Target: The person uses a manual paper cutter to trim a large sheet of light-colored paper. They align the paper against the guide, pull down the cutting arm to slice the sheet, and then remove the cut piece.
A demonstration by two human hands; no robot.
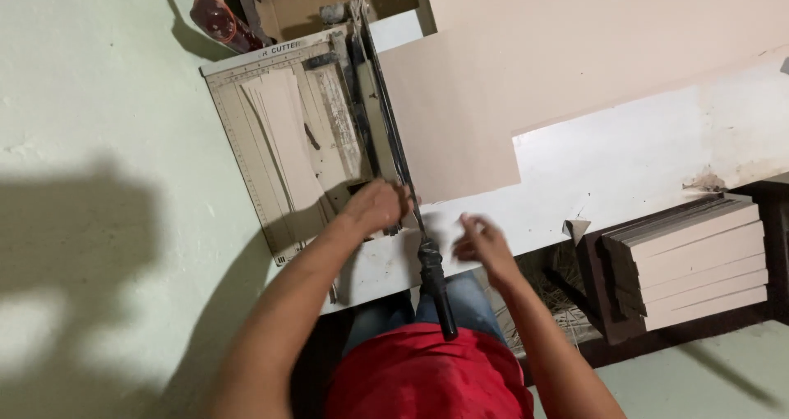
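**Clerk:** Item one, paper cutter [279, 131]: guillotine type, gridded beige base, sitting on the white table [641, 156]. Blade arm [386, 123] lies down along the base's right edge; its black handle [436, 292] juts past the table edge toward your lap.

**Checker:** And your left hand?

**Clerk:** Your left hand [376, 205] rests on the near end of the base, just beside the blade arm, fingers curled downward. Whether they pinch anything I cannot tell; the knuckles hide it.

**Checker:** Right hand?

**Clerk:** Your right hand [485, 242] hovers over the table's near edge, just right of the handle, not touching it. It is blurred; the fingers look loosely spread and seemingly empty.

**Checker:** Stock on the cutter?

**Clerk:** Item two, cut strips [288, 140]: pale beige, fanned across the base left of the blade. Item three, large beige sheet [526, 57]: spread over the table right of the blade, its edge reaching the arm.

**Checker:** Surroundings?

**Clerk:** Item four, stack of beige boards [699, 263]: below the table at your right. Item five, red object [215, 16]: beyond the cutter's far corner, on the pale green floor [99, 98]. You wear a red shirt [427, 374].
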